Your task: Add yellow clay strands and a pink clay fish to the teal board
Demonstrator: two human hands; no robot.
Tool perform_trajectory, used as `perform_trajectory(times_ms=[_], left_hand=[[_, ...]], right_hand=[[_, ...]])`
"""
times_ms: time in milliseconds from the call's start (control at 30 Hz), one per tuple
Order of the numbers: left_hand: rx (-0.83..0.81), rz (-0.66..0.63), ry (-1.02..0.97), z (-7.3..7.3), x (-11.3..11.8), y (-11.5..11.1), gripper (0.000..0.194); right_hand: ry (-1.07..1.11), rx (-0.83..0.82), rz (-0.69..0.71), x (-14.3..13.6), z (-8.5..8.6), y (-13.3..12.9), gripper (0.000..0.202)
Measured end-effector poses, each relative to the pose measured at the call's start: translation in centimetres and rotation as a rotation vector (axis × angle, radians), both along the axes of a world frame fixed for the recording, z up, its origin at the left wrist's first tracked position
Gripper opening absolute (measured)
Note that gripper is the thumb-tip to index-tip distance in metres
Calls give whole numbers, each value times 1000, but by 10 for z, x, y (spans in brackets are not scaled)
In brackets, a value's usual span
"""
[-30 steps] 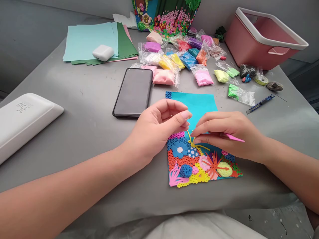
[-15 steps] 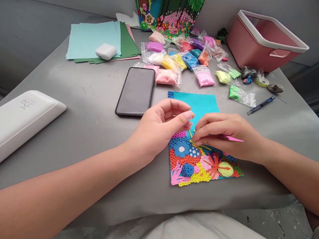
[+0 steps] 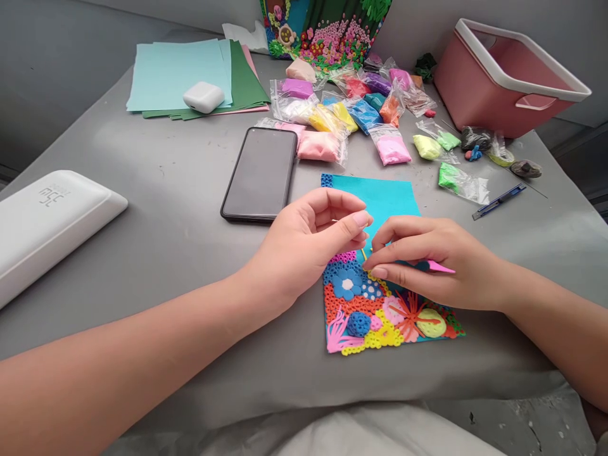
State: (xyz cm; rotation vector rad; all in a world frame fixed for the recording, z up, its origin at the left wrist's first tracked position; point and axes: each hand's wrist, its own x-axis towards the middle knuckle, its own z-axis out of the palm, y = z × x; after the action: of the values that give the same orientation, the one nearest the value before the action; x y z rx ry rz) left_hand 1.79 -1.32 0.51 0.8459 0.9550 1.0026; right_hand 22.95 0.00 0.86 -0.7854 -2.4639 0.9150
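The clay picture (image 3: 346, 312) lies on the table, a blue sheet with its lower part covered in coloured modelling-clay flowers, rings and strands. Over its left side, my left hand (image 3: 316, 244) is closed in a pinch; whatever sits between thumb and fingers is too small to make out. My right hand (image 3: 427, 256) is closed around a pink pointed modelling tool (image 3: 441, 268), whose end sticks out beside the palm. Its fingertips press down at a thin yellow clay strand (image 3: 364, 254) on the picture. The right hand hides the sheet's middle right.
A black phone (image 3: 260, 174) lies left of the picture. Behind are several bags of coloured clay (image 3: 320, 145) and a pink basket (image 3: 479, 88). A blue cutter (image 3: 498, 202) lies right, a white power bank (image 3: 57, 221) left. Paper sheets (image 3: 175, 63) bear a white earbud case (image 3: 204, 97).
My right hand has shifted slightly and its fingers now cover yellow strands that showed below them. Less of the pink tool sticks out. My left hand holds its pinch.
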Motion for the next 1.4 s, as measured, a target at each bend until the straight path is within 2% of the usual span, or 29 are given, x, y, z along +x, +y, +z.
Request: perform_trajectory(times_ms=[367, 433, 567, 633, 767, 1033, 1400], left_hand=[[0, -4, -5, -2, 0, 0, 31], [-7, -3, -2, -1, 0, 0, 31], [-21, 0, 8, 2, 1, -1, 30], [-28, -1, 14, 3, 1, -1, 29], [-34, -3, 6, 2, 0, -1, 27], [-24, -6, 6, 1, 0, -1, 27], [-20, -19, 31, 2, 0, -1, 30]], right_hand=[[-33, -10, 7, 0, 1, -3, 18], [3, -2, -16, 1, 3, -4, 25], [127, 79, -125, 4, 9, -5, 54], [154, 87, -133, 3, 12, -6, 59], [97, 71, -127, -2, 9, -10, 47], [71, 60, -145, -5, -2, -10, 47], [64, 175, -108, -8, -4, -10, 40]])
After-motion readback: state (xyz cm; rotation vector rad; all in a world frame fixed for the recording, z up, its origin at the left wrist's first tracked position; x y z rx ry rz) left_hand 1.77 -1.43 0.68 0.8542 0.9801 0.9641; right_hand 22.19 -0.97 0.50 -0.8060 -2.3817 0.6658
